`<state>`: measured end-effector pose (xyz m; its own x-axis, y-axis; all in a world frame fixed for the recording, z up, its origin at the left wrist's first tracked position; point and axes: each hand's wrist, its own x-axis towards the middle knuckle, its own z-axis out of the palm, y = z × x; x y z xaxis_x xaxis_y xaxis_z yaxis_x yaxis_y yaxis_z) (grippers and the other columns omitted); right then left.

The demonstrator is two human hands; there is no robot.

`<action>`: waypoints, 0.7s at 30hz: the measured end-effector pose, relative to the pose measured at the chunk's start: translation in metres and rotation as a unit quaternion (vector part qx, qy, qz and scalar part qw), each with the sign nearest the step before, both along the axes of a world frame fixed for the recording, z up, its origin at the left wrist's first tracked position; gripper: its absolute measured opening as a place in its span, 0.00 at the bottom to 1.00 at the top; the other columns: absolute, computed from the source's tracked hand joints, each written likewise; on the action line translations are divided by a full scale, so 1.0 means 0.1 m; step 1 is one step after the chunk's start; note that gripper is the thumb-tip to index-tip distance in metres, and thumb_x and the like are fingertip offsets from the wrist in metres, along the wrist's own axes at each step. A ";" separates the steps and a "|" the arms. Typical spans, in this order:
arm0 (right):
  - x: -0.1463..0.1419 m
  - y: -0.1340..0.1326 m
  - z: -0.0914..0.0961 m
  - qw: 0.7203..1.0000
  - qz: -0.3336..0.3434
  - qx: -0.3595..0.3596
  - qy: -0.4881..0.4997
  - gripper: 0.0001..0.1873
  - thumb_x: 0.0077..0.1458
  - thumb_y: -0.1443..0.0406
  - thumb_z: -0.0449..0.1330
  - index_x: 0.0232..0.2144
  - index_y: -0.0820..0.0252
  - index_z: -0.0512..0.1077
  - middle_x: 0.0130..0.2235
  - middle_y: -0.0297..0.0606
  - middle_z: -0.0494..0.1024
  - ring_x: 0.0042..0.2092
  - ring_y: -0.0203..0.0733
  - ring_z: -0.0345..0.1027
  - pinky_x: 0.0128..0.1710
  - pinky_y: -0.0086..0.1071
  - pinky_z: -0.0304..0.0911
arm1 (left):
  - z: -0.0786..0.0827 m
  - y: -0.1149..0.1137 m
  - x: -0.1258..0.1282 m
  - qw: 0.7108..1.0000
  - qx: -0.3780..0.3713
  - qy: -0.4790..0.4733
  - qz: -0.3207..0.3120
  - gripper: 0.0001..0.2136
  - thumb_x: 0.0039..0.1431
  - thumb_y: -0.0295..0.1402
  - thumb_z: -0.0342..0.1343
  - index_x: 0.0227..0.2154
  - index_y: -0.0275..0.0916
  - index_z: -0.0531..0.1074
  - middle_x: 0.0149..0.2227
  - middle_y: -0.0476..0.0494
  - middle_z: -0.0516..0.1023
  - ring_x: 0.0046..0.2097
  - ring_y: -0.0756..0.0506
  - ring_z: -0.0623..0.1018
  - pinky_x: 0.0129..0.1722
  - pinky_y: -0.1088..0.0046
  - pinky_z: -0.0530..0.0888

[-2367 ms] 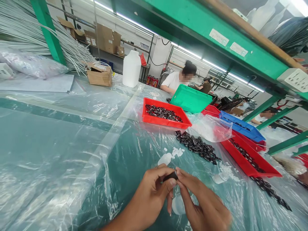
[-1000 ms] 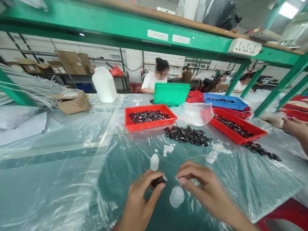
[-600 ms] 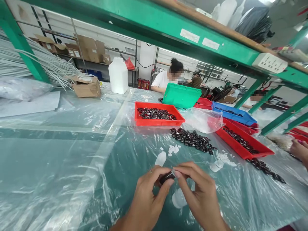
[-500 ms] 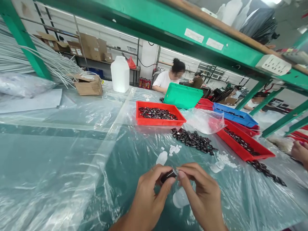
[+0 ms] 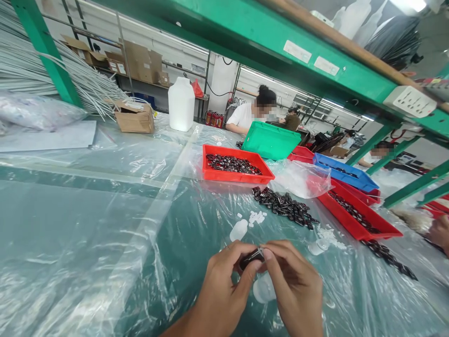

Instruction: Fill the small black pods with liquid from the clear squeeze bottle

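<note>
A plastic sheet [image 5: 87, 220] covers the table. On it sit a red tray [image 5: 237, 174] of black parts and a loose pile [image 5: 283, 207] beside it (all alike). The left hand [image 5: 224, 290] pinches a small black part [image 5: 249, 258]; the right hand [image 5: 294, 285] nips its end, above a clear cap [image 5: 264, 291].

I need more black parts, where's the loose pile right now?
In the head view, the loose pile lies on the plastic sheet, right of centre, just in front of the nearest red tray and beyond both hands.
</note>
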<state>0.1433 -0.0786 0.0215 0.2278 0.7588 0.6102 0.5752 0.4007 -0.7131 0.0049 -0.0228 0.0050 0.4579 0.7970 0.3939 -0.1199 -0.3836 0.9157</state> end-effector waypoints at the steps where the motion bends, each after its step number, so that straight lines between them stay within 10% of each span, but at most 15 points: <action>1: 0.00 0.00 -0.01 1.000 -0.003 -0.001 0.001 0.07 0.71 0.68 0.59 0.44 0.55 0.78 0.40 0.36 0.75 0.35 0.35 0.73 0.33 0.23 0.71 | 0.00 0.00 0.00 1.000 -0.003 -0.001 0.000 0.07 0.70 0.34 0.53 0.41 0.41 0.75 0.31 0.49 0.77 0.34 0.47 0.77 0.33 0.75 0.73; 21: 0.15 -0.08 0.15 0.961 0.009 0.101 -0.258 0.13 0.67 0.77 0.61 0.51 0.64 0.75 0.47 0.42 0.77 0.47 0.38 0.74 0.48 0.24 0.70 | 0.02 0.01 0.00 0.999 -0.037 -0.017 -0.008 0.06 0.69 0.34 0.55 0.39 0.40 0.75 0.30 0.50 0.76 0.27 0.51 0.75 0.28 0.76 0.73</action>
